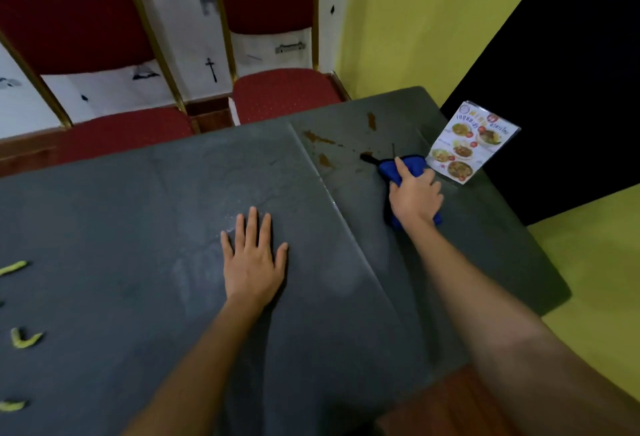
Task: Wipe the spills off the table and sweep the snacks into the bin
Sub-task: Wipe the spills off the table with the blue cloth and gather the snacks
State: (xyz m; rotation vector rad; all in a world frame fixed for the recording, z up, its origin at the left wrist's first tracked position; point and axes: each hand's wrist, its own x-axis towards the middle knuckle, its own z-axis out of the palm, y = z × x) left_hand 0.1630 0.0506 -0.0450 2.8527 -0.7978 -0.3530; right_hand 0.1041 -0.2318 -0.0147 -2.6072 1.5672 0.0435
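A grey table [138,220] fills the view. Brown spills [320,139] streak its far right part, with another brown mark [371,121] further back. My right hand [415,194] presses a blue cloth [389,170] onto the table at the near edge of the spills, with the index finger stretched forward over the cloth. Flat on the table's middle lies my left hand [254,262], fingers straight and spread, holding nothing. Several yellow-green snack pieces [24,338] lie scattered at the table's left edge. No bin shows in this view.
A laminated menu card [471,142] stands at the table's far right edge, just behind the cloth. Two red chairs [284,92] with gold frames stand beyond the far edge. A raised seam [332,193] runs diagonally across the tabletop. Yellow floor lies to the right.
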